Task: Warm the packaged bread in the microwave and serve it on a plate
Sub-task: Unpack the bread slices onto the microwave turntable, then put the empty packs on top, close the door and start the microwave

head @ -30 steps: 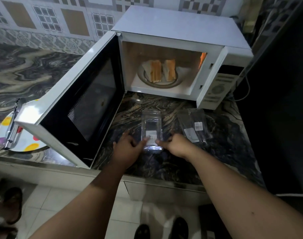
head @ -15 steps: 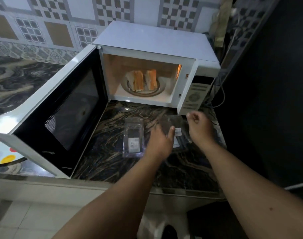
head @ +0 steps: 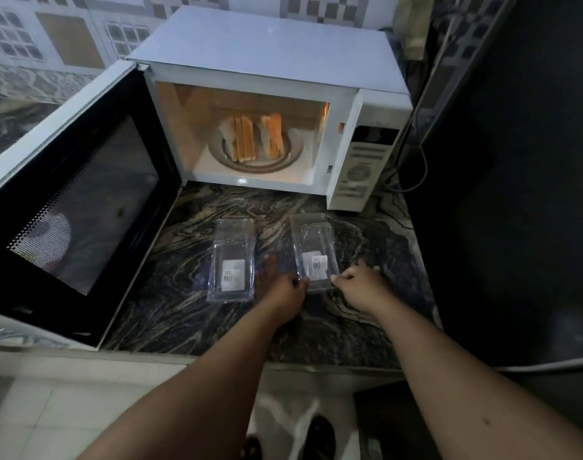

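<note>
Both hands (head: 283, 290) (head: 359, 287) have shifted from the left tray (head: 232, 260) to pinch the right one (head: 313, 250) at frame centre (bread (head: 253, 137) unpacked, microwave open)

Both arms are bare, with no sleeves to see. The left hand (head: 285, 290) and the right hand (head: 361, 288) have no rings, watch or gloves. Near the floor tiles (head: 48, 416) below the arms, dark shoes (head: 321, 436) show on the feet.

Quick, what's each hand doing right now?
Left hand: fingers pinching the near edge of the right clear package.
Right hand: pinching that same package's near edge.
</note>
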